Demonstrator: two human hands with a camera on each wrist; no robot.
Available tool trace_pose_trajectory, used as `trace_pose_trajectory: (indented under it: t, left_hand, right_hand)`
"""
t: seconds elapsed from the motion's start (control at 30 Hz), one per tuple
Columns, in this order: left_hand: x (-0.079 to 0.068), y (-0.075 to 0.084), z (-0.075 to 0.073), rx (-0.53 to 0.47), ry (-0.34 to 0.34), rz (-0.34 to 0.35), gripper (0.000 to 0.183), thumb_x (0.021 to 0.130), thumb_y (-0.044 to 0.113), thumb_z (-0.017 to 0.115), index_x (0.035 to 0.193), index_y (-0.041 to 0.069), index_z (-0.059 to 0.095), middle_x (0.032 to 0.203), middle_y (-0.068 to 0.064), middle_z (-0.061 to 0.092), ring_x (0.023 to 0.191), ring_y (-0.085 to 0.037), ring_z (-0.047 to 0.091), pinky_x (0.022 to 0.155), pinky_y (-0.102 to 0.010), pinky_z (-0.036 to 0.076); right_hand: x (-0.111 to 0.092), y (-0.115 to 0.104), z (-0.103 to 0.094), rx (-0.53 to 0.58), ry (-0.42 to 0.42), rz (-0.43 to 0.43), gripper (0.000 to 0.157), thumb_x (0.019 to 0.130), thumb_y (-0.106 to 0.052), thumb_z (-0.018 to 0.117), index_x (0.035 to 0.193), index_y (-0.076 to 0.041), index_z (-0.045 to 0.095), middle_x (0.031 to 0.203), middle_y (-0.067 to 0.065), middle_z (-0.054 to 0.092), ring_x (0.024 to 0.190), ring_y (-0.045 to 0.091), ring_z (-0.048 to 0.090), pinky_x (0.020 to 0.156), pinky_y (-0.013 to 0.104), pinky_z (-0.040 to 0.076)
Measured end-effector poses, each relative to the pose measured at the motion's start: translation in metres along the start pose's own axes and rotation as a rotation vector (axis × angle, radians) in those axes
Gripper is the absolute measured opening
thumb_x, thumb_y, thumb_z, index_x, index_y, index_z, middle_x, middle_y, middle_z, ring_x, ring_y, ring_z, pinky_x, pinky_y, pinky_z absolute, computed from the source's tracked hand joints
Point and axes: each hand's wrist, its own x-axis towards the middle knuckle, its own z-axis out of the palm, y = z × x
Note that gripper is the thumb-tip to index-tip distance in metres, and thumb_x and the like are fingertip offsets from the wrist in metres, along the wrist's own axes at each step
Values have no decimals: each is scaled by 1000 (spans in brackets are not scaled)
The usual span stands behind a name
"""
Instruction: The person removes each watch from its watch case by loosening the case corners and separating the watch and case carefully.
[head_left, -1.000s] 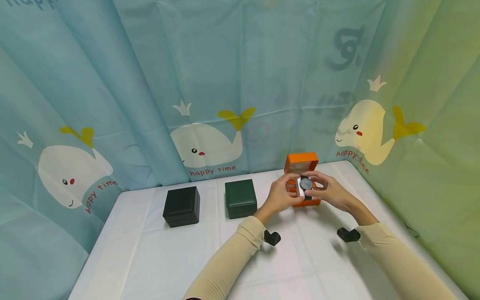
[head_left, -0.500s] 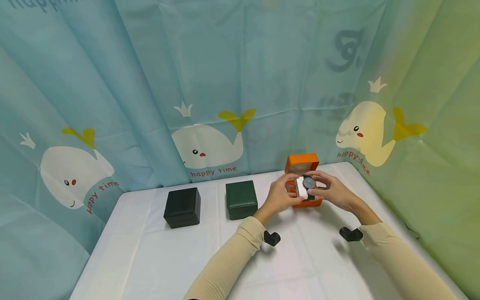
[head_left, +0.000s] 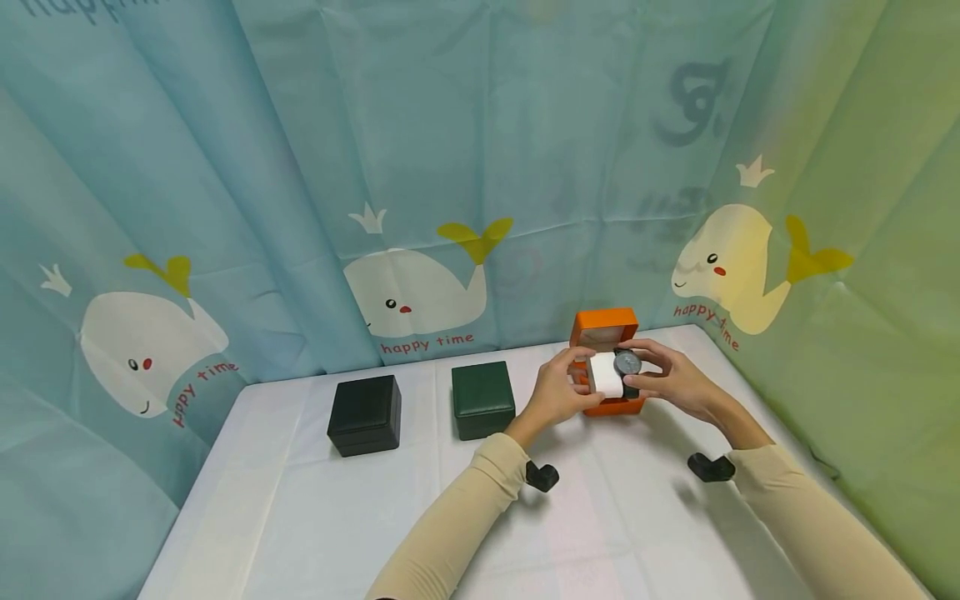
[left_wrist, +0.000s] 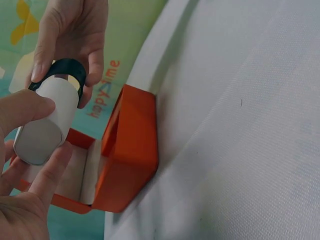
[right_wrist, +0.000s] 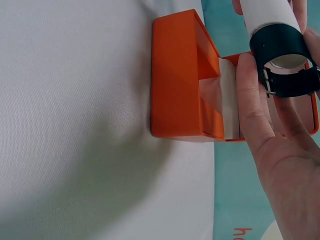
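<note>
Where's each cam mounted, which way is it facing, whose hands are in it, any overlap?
Head: on the head, facing forward and down over the white table; both sleeves, left hand and right hand show.
Left wrist: on that wrist, facing the white cushion; left hand near, right hand beyond.
Right wrist: on that wrist, facing the watch; right hand near, part of left at top edge.
Wrist views share the open orange box.

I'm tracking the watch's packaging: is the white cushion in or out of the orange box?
Out: the left hand grips the white cushion, raised outside the orange box, as both wrist views show.
</note>
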Motion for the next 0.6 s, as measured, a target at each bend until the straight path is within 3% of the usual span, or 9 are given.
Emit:
trace_pose_trajectory:
  t: [0.3,0.6]
  left_hand:
    - [-2,-1,-3,21,12,-3,63,78,2,88,134,9,61,131,-7,60,102,-21,70,77,-27,60]
    - [-4,0,-5,28,31,-10,63,78,1,88,135,9,61,133,-8,60,101,-21,69,74,-20,58]
  right_hand:
    - [-3,-3,-2,6,12,11,63,98,-19,73,152,-9,42,144,25,45,108,22,63,82,44,59]
    - [-7,-5,0,-56,45,30,66,98,-25,73,154,-11,41,137,25,52,109,23,61,78,43,60]
